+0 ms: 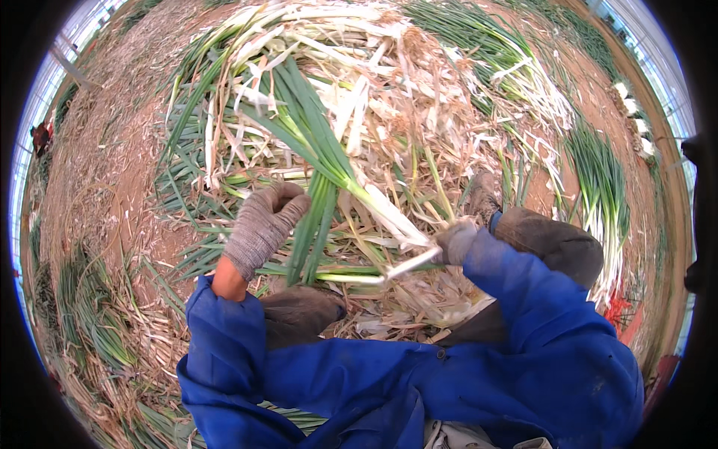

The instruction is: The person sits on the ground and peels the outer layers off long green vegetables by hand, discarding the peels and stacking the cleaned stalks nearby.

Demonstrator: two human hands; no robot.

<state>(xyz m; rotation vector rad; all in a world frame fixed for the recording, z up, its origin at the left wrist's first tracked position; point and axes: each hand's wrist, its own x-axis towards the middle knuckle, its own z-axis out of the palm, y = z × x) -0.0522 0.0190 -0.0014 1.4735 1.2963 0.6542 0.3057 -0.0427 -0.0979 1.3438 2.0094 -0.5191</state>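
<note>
My left hand [266,225], in a grey knit glove, is loosely curled beside the green leaves of a green onion [373,199]. A gap shows between its thumb and finger, and I see nothing held there. In the middle, the onion slants, leaves to the upper left and white stalk down to the right. My right hand [457,242], gloved and slightly blurred, is closed at the root end of that stalk. A pale bent strip of outer leaf sheath [412,264] hangs from the same end. Below the hands lie peeled leaf scraps [387,325].
Ahead is a large heap of untrimmed green onions [263,42] with dry roots and husks. Cleaned bunches [600,185] lie to the right, others [505,62] at upper right. Loose onions [98,314] cover the lower left ground. My boot [483,193] stands by the heap.
</note>
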